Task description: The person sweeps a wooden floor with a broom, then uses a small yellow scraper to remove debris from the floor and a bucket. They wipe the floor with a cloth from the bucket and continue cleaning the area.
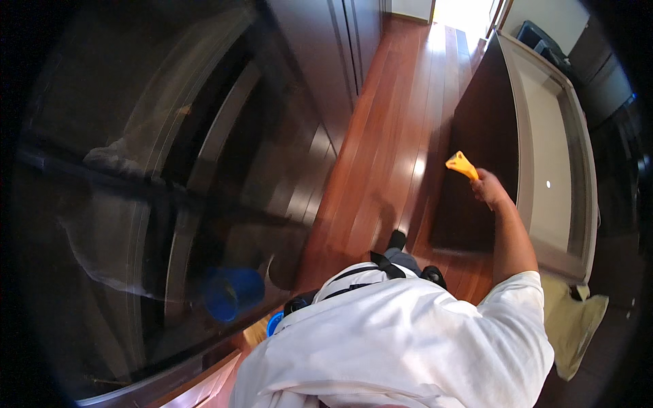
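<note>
My right hand (488,188) is closed around the handle of a yellow plastic hand tool (461,164), which may be a scraper. The tool's wide end points up and left, over the dark side of a low cabinet. My left hand is out of view. In front of me runs a reddish wood plank floor (390,127). A large dark glossy panel (153,194) on the left mirrors the room and a blue bucket.
On the right stands the low cabinet with a light frame top (525,112); a black object (543,43) lies at its far end. A yellowish cloth (571,326) hangs at its near end. A blue bucket's rim (274,324) shows at my left side. A bright doorway is far ahead.
</note>
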The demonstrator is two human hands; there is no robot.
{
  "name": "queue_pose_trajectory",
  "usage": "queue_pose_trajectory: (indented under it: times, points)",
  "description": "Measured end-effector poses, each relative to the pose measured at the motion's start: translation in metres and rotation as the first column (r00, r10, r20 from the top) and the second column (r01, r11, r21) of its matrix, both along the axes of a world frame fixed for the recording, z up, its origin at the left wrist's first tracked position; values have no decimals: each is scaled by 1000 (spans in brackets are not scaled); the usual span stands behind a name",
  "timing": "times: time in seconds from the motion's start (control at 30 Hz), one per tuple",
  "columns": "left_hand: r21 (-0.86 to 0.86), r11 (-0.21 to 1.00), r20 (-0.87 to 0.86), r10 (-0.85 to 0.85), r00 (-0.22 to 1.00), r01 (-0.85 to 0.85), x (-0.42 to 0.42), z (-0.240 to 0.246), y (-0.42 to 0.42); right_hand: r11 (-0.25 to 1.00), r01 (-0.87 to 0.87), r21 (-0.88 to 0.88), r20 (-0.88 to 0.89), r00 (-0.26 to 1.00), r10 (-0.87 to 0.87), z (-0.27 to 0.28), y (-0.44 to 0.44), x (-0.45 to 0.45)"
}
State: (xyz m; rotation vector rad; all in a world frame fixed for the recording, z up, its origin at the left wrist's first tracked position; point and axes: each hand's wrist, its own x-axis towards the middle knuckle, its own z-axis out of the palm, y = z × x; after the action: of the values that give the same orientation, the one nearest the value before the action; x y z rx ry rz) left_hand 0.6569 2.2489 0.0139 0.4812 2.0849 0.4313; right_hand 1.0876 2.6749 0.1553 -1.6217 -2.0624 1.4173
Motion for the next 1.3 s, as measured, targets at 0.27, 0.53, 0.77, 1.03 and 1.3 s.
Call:
queue_pose_trajectory:
  times: [0.27, 0.53, 0.77, 1.03, 1.3]
  points:
    - [-143, 990, 22, -10, 1000, 13, 6, 9, 170, 987, 22, 159, -285, 958, 24, 88, 257, -89]
    - [-298, 954, 99, -5, 995, 35, -35, -33, 329, 949, 316, 15, -478, 836, -270, 77, 457, -94]
    - [-190, 975, 51, -104, 993, 111, -93, -20, 574, 790, 602, 116, -462, 737, -494, 107, 629, -52]
    - [-31, 989, -19, -144, 989, 144, -97, 14, 845, 775, 626, 92, -602, 655, -457, 92, 859, -76]
    - [-188, 972, 12, -141, 990, 141, -88, 6, 970, 810, 576, 112, -587, 695, -414, 88, 1017, -68]
